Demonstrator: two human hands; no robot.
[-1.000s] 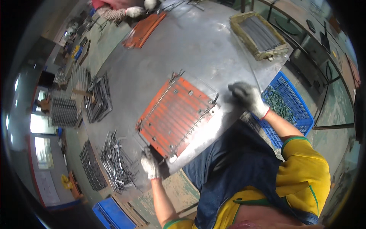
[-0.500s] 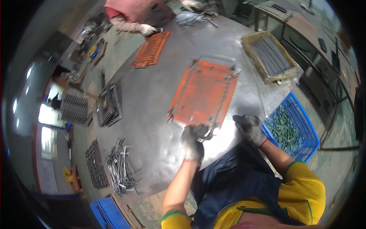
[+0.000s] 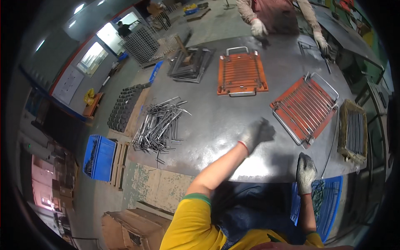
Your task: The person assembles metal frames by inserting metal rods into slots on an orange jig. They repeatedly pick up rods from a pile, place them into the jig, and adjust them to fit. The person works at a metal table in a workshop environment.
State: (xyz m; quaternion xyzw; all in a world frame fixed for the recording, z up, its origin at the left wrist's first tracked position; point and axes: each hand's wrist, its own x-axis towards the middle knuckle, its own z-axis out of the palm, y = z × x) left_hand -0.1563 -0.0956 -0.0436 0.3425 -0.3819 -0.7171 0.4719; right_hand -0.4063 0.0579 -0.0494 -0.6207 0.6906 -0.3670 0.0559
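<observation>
My left hand [image 3: 258,134], in a grey-and-white work glove, hovers over the metal table [image 3: 200,125]. It is a little blurred; its fingers look stretched out and I see nothing in them. My right hand [image 3: 306,171], gloved alike, rests at the near table edge with fingers pointing forward, seemingly loose and without a thing in them. Beyond both hands lies an orange jig [image 3: 287,100] carrying a wire rack [image 3: 306,110] of parallel bars with a bent loop at its far end. Both hands are apart from it.
Another orange jig with a rack [image 3: 243,75] lies farther left. Bent metal rods [image 3: 160,125] are heaped at left, with stacked frames [image 3: 189,66] behind. A tray of grey bars [image 3: 354,131] stands right; a blue crate [image 3: 333,204] is below. Across the table, a co-worker's gloved hand [image 3: 321,43] is near wire parts.
The view has swung left. My left hand has come away from the near end of the orange jig and moved to its left. My right hand remains near the table edge, fingers now pointing forward.
</observation>
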